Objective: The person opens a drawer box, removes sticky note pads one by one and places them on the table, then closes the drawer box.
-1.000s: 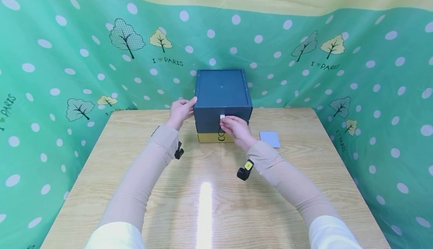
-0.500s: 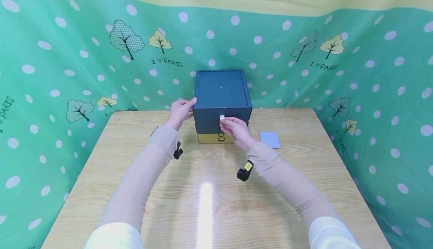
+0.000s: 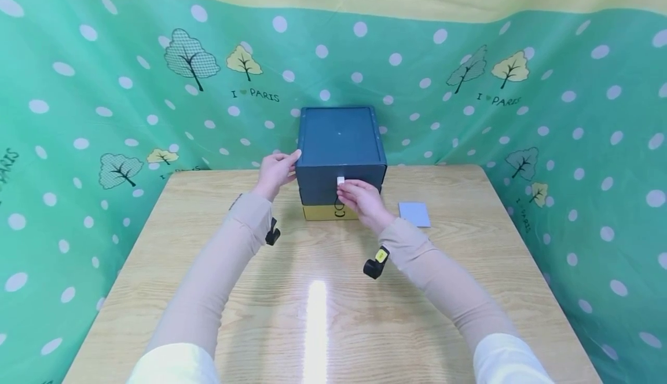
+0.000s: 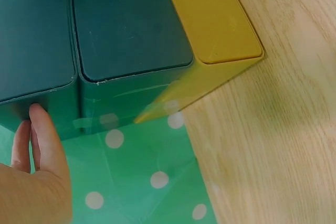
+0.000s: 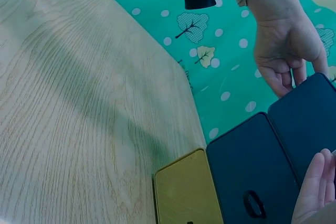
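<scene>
Blue box [image 3: 340,135]: L hand [image 3: 276,174] loose, fingers straight vs. its side; R hand [image 3: 363,200] pinching its wht tab [image 3: 341,180]

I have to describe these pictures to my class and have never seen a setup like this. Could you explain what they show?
There is no machine here, only a person's two bare hands. The head picture comes from a camera worn on the head, looking forward and down. The other two come from cameras worn on the wrists, each watching that hand's work.

On the wooden table stands a stack of boxes, two dark blue above one yellow, with a light blue square lying to the right. The right hand pinches a small white tab on the front of the top box. The left hand lifts nothing; its fingers touch that box's left side. A patterned cloth hangs behind.
</scene>
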Demonstrator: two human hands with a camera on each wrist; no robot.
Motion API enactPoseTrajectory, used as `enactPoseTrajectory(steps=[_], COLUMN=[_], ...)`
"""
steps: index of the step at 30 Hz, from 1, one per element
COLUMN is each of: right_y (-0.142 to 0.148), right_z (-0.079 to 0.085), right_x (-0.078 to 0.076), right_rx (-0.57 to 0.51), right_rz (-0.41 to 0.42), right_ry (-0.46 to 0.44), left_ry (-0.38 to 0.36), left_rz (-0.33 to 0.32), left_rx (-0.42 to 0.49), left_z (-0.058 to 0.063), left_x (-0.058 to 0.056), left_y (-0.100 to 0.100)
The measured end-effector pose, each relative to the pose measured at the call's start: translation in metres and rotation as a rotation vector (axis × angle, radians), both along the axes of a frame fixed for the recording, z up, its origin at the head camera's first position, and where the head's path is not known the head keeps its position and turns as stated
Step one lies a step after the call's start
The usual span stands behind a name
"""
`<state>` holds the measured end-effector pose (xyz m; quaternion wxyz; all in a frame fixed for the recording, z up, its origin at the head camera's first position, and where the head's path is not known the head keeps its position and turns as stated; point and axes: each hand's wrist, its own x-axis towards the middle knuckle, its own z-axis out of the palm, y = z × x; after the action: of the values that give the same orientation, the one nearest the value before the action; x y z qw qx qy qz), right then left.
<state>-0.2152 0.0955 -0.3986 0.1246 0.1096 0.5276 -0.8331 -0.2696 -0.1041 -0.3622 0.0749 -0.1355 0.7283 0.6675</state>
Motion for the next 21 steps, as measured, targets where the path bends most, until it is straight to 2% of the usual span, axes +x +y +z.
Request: enactPoseTrajectory(steps=[14, 17, 21], right_y=[0.001, 0.002, 0.004], right_z=[-0.002, -0.002, -0.002], right_x=[0.001, 0.002, 0.002], right_rx=[0.016, 0.025, 0.029], right_rz=[0.007, 0.003, -0.002], right_ry=[-0.014, -0.019, -0.018], left_ry=[-0.051, -0.059, -0.09], left_rz=[-0.052, -0.085, -0.163], left_rx=[-0.046, -0.088, -0.147], left_z=[0.005, 0.008, 0.018], left_x=[-0.003, -0.004, -0.007], left_y=[-0.003, -0.004, -0.005])
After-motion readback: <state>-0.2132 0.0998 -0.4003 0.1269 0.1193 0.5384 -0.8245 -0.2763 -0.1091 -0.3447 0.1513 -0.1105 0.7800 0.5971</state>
